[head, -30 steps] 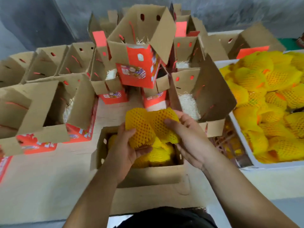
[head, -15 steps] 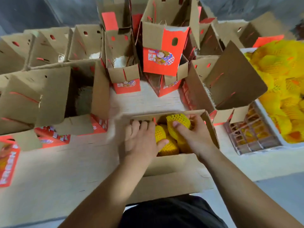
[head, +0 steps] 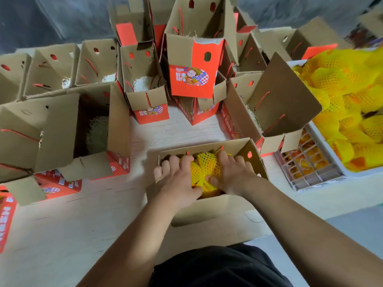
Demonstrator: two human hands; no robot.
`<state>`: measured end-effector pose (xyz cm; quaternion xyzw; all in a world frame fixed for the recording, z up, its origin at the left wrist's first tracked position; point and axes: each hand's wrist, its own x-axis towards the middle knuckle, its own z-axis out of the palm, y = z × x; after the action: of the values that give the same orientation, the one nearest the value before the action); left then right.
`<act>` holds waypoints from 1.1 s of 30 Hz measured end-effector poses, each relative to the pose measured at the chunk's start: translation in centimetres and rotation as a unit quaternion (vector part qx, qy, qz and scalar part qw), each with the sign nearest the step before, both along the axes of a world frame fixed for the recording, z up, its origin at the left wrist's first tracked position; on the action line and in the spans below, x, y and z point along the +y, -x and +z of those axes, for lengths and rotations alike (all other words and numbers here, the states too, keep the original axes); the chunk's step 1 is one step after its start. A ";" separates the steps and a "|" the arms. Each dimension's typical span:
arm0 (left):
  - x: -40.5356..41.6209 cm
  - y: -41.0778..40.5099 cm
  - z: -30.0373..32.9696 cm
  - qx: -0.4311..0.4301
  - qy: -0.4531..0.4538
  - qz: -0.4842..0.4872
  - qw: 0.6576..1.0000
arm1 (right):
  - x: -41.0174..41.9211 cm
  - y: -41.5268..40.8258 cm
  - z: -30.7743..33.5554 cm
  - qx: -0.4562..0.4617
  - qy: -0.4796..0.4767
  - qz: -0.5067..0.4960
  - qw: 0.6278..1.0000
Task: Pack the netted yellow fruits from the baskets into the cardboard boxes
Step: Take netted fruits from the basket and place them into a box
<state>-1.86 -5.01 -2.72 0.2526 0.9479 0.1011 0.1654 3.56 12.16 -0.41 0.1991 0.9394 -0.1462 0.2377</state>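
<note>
An open cardboard box (head: 255,162) stands on the table right in front of me, holding netted yellow fruits (head: 207,165). Both of my hands are down inside it. My left hand (head: 176,179) curls over a netted fruit on the left side, with its thumb underneath. On the right side my right hand (head: 235,175) grips another netted fruit, thumb pressed into the net. The two fruits touch in the middle. A white basket (head: 329,149) at the right is heaped with more netted yellow fruits (head: 339,88).
Several open brown-and-red boxes with pale straw padding ring the work spot: a large one at left (head: 62,129), tall ones behind (head: 192,79), one at right (head: 275,104). A slatted plastic crate (head: 310,179) with fruit sits under the white basket. The wooden tabletop (head: 72,220) stretches left.
Both hands have gone down with their netted fruits from above the box into it and now sit low among the fruits inside. My view has shifted slightly.
</note>
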 end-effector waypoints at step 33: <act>42.4 -12.6 1.3 0.122 -0.226 -0.134 0.957 | 41.4 -16.3 4.9 -0.007 -0.034 0.001 0.999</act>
<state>10.73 37.41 -1.44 0.4181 0.8711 0.2577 -0.0007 19.86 53.55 4.47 0.2072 0.9425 -0.1122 0.2370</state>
